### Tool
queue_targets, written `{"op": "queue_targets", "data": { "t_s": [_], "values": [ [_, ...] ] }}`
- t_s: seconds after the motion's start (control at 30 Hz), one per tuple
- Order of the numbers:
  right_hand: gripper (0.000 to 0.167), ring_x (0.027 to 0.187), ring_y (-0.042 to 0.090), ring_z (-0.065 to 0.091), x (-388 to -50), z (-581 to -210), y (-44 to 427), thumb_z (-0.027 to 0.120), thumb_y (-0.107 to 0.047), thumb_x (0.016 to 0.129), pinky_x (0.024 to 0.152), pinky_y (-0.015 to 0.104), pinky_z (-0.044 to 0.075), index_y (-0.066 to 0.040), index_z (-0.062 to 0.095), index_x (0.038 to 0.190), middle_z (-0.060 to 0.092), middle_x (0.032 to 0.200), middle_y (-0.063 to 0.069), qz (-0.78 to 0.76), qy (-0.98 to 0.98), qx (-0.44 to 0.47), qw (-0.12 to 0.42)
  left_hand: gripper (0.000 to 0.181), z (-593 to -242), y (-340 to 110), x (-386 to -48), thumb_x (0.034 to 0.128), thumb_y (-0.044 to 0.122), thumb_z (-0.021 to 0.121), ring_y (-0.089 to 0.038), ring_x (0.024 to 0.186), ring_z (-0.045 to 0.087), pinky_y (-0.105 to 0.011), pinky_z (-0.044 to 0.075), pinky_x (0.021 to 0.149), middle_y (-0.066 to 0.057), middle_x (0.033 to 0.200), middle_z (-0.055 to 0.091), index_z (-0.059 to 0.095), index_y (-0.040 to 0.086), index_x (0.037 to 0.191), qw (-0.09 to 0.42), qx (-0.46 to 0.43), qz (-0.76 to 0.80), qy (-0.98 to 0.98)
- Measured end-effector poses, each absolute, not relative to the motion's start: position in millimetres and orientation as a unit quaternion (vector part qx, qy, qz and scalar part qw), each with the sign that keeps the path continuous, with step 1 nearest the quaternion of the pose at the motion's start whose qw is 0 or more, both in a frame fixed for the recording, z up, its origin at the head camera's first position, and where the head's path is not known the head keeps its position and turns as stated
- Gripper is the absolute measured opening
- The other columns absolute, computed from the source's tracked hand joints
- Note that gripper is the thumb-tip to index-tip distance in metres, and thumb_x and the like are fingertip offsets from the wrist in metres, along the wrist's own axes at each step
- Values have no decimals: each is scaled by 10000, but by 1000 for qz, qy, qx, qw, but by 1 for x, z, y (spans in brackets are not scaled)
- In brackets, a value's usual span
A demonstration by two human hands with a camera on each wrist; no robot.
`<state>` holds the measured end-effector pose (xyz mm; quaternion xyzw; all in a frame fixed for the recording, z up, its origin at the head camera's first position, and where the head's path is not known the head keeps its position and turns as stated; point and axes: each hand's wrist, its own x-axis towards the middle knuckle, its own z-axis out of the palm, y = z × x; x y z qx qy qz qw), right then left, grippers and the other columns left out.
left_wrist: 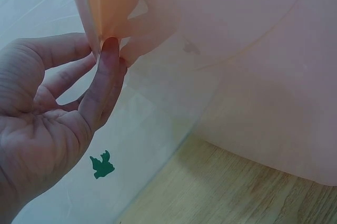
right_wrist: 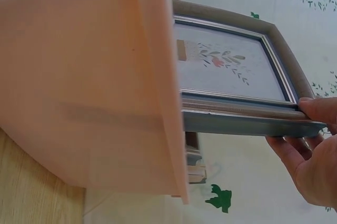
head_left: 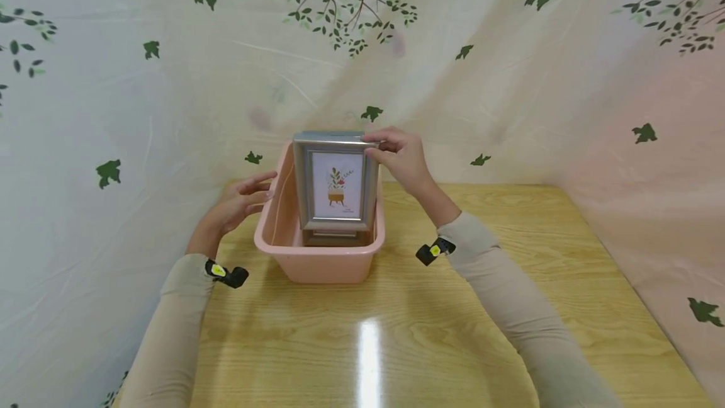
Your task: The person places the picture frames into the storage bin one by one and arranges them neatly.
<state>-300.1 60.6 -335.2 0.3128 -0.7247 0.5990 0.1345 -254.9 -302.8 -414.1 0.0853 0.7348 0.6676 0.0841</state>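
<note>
A grey-brown picture frame [head_left: 303, 187] with a drawing of a potted plant stands upright, its lower part inside a pink plastic basin [head_left: 325, 266]. My right hand [head_left: 399, 156] pinches the frame's upper right corner, thumb on the front and fingers behind, as the right wrist view also shows. On the basin's left side, my left hand [head_left: 240, 200] holds the rim. The left wrist view has those fingers [left_wrist: 105, 76] at the rim's edge, against the pink wall. Low in the basin, another frame [head_left: 334, 240] is mostly hidden behind the held one.
The basin stands on a wood-grain table [head_left: 464, 320] near its back edge. Behind it hangs a pale cloth [head_left: 481, 93] printed with leaves and green birds. Both wrists carry small black cameras.
</note>
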Motion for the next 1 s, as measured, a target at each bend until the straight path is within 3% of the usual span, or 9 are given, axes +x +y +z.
{"op": "queue_targets", "data": {
  "t_s": [0.43, 1.0],
  "values": [
    [204, 770, 50, 690, -306, -352, 59, 742, 74, 876, 709, 167, 565, 91, 743, 1079, 712, 1116, 276, 617, -712, 315, 116, 596, -416, -303, -257, 1038, 97, 577, -40, 1105, 621, -203, 573, 899, -38, 1303, 536, 345, 56, 1586, 81, 82, 661, 742],
    [209, 783, 93, 659, -306, -365, 60, 740, 43, 893, 693, 154, 534, 93, 736, 1096, 692, 1178, 264, 607, -733, 294, 86, 589, -416, -302, -257, 1038, 96, 579, -35, 1102, 619, -202, 575, 891, -61, 1323, 523, 355, 55, 1581, 82, 75, 662, 742]
  ]
}}
